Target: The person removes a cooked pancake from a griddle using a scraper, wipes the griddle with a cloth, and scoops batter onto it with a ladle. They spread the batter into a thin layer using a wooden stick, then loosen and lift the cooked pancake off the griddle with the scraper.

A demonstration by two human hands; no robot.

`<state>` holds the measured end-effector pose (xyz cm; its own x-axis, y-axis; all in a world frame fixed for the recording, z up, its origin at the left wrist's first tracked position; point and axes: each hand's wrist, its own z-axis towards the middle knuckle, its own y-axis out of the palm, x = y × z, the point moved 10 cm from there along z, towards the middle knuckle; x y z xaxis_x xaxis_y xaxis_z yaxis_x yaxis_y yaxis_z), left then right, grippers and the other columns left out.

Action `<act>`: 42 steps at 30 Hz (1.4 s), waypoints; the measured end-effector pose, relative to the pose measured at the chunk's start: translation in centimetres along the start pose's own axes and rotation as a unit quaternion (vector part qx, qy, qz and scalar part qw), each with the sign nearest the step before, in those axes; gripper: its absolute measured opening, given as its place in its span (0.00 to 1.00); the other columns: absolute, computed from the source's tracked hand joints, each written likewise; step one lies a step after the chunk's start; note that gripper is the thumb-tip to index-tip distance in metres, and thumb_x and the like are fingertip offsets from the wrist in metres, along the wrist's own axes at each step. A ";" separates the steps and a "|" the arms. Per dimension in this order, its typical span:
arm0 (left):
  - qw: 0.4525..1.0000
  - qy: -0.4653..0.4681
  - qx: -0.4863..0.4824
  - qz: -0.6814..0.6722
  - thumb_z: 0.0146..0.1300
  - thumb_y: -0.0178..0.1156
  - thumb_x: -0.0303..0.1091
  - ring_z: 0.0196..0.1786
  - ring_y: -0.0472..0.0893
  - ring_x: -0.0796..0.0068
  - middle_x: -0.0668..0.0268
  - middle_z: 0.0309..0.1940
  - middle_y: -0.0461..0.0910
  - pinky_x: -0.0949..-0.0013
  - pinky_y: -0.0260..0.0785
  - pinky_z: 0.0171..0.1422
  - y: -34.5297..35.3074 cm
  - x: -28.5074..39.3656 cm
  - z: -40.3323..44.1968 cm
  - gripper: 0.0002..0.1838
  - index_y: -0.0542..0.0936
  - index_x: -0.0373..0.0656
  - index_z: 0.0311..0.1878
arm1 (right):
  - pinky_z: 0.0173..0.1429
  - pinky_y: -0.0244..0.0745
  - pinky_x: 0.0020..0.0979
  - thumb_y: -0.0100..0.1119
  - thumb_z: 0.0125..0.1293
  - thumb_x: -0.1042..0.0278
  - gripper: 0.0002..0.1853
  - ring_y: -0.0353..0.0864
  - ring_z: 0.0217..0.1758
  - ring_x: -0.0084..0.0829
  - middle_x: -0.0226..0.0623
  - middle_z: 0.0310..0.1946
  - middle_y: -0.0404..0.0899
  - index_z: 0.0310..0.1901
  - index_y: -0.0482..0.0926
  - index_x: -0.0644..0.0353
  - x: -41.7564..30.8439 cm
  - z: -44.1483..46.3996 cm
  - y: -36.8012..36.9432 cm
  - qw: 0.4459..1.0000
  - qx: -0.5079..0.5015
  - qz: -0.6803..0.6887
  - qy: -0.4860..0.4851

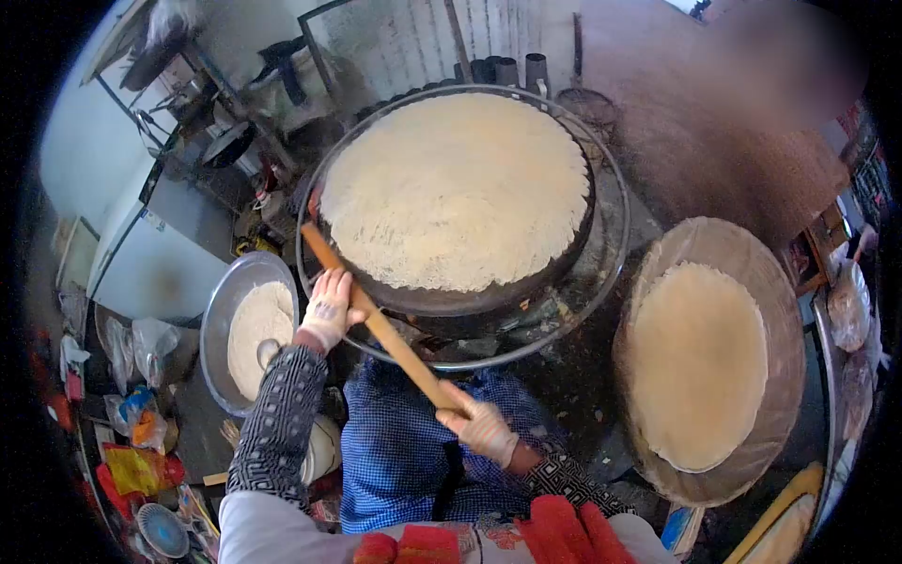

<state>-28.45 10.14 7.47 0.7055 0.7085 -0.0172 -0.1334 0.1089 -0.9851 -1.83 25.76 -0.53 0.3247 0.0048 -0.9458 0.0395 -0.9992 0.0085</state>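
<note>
A long flat wooden scraper [398, 348] slants across my lap, its far end by the rim of a round griddle [451, 299]. My right hand [484, 430], in a thin pale glove, is wrapped round the scraper's near end. Farther up, my left hand [329, 305], gloved too, is against the scraper, fingers on its left side and thumb at its right. A wide, thin sheet of pale batter [460, 188] covers most of the griddle, with a ragged edge. Left of my left hand stands a metal basin [214, 352] of pale batter [258, 324] with a ladle [268, 352] in it.
A metal ring [615, 273] surrounds the griddle. To the right, a large round tray [785, 376] bears a flat, round, tan pancake [697, 367]. Plastic bags [150, 348] and coloured packets lie at the left. Several dark cylinders [507, 71] stand behind the griddle.
</note>
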 end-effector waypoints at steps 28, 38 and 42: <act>0.991 0.115 0.022 -0.062 0.41 0.60 0.70 0.70 0.62 0.42 0.45 0.61 0.70 0.48 0.52 0.77 0.5 7.2 7.9 0.53 0.70 0.30 0.60 | 0.26 0.63 0.24 0.57 0.70 0.66 0.28 0.67 0.23 0.19 0.26 0.24 0.69 0.71 0.66 0.55 -0.7 -4.0 -2.2 0.970 0.051 0.223 0.083; 0.990 -0.055 0.123 -0.029 0.61 0.55 0.62 0.72 0.61 0.45 0.47 0.67 0.63 0.42 0.46 0.77 -3.3 -1.6 -7.4 0.42 0.65 0.35 0.66 | 0.54 0.76 0.31 0.66 0.63 0.60 0.31 0.81 0.51 0.31 0.45 0.54 0.80 0.68 0.70 0.53 -2.0 -2.7 0.1 0.988 0.091 -0.111 -0.062; 0.999 0.003 0.045 0.019 0.65 0.51 0.58 0.70 0.63 0.47 0.49 0.59 0.71 0.42 0.42 0.78 2.9 0.4 -8.6 0.32 0.74 0.38 0.58 | 0.34 0.77 0.50 0.56 0.66 0.43 0.32 0.82 0.27 0.52 0.47 0.26 0.83 0.71 0.62 0.34 -4.0 -3.2 -6.6 0.856 0.127 -0.494 -0.089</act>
<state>-22.52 4.75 3.17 0.7026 0.7094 -0.0563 -0.2221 0.1434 -0.9644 -0.35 32.49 4.21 0.1013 0.8681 -0.4859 -0.0036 -0.4881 -0.8728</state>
